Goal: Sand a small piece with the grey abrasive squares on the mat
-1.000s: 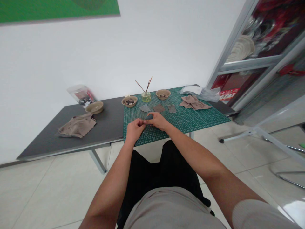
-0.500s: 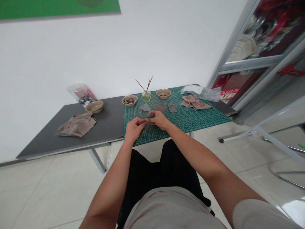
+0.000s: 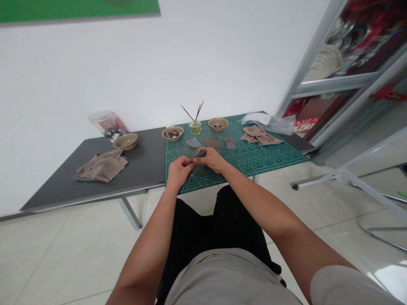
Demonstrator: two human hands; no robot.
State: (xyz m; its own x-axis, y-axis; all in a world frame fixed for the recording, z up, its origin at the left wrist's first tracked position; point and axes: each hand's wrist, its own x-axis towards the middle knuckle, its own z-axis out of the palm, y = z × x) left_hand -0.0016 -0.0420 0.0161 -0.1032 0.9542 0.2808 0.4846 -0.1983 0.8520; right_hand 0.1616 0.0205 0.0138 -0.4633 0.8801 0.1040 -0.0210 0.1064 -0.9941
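Over the front of the green cutting mat (image 3: pixel 270 157), my two hands meet fingertip to fingertip. My right hand (image 3: pixel 213 159) is closed on a small dark grey piece (image 3: pixel 200 154), which looks like folded sandpaper. Closed in a pinch, my left hand (image 3: pixel 179 170) touches the right fingers; whatever it grips is hidden or too small to name. Just beyond the hands lie flat pieces that look like sandpaper: a light grey one (image 3: pixel 193 142), a brown one (image 3: pixel 212 143) and a darker grey one (image 3: pixel 230 144).
Behind these stand a bowl of small stone-like pieces (image 3: pixel 173 134), a glass jar (image 3: pixel 195 128) with thin sticks, and another bowl (image 3: pixel 218 124). A brown cloth (image 3: pixel 260 135) and plastic bag (image 3: pixel 276 124) lie right. Left are a cloth (image 3: pixel 103 165), a bowl (image 3: pixel 126 142) and a clear container (image 3: pixel 106 123).
The dark grey piece has shifted slightly between my fingers and shows a little more. Both hands stay in nearly the same place, and the table items have not moved.
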